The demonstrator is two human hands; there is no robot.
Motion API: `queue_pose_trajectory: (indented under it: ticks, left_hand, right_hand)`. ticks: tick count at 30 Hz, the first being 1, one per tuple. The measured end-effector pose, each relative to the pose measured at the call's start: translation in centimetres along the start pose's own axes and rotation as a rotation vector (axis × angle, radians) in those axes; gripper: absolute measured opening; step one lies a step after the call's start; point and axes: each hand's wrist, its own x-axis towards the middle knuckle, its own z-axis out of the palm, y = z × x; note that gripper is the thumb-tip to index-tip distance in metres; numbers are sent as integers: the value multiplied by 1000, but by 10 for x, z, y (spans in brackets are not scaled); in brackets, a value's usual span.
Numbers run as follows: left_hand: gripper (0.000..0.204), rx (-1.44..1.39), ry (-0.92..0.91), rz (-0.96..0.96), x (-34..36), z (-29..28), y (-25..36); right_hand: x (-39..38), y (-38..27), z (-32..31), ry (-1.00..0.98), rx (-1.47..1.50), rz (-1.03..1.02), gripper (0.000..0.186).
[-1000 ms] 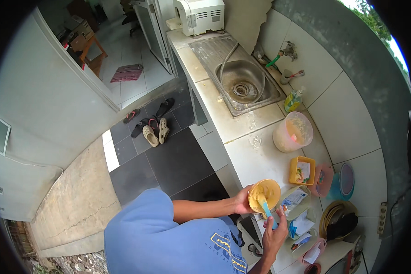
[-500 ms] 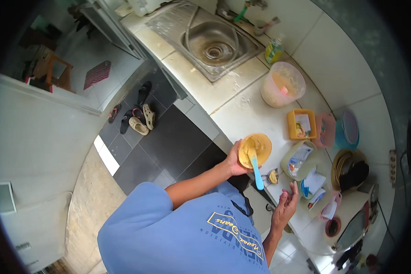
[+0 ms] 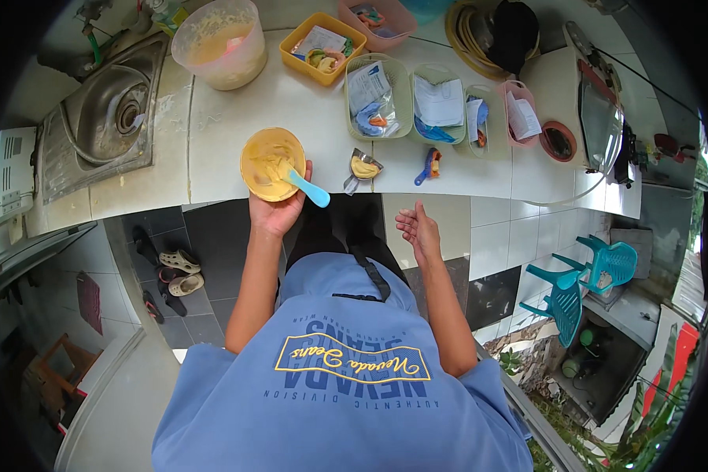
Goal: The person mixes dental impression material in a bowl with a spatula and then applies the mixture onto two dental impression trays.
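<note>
My left hand (image 3: pixel 279 215) is closed around a yellow mixing bowl (image 3: pixel 252 151), held over the counter's front edge. A creamy yellow paste (image 3: pixel 273 167) coats the inside of the bowl. A light-blue spatula (image 3: pixel 310 189) rests in it, its handle sticking out toward me. My right hand (image 3: pixel 419 233) hangs in front of the counter with nothing in it, thumb apart and fingers loosely bent. Nearest to it on the counter are a metal dental impression tray (image 3: pixel 363 167) filled with yellow material and a blue impression tray (image 3: pixel 428 167) with yellowish material.
A cloudy tub (image 3: pixel 226 49), a yellow basket (image 3: pixel 322 47) and green baskets (image 3: pixel 401 94) holding papers and impressions line the counter's back. A steel sink (image 3: pixel 118 110) lies at left. Teal chairs (image 3: pixel 562 303) stand at right; shoes (image 3: pixel 182 271) lie on the floor.
The view has swung toward the counter, which now lies straight ahead. My left hand still holds the bowl with the spatula; my right hand is now apart from the baskets.
</note>
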Motion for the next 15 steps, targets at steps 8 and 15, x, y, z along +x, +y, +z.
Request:
queue_pose_trajectory:
  ticks: [8,15]
  left_hand:
    - [58,174,166,-20,-27,8,-5]
    - [57,54,515,186,-56,-21,1]
  right_hand:
    - [45,-20,9,83,-46,-38,62]
    - [35,-9,4,-4,-9,-145,36]
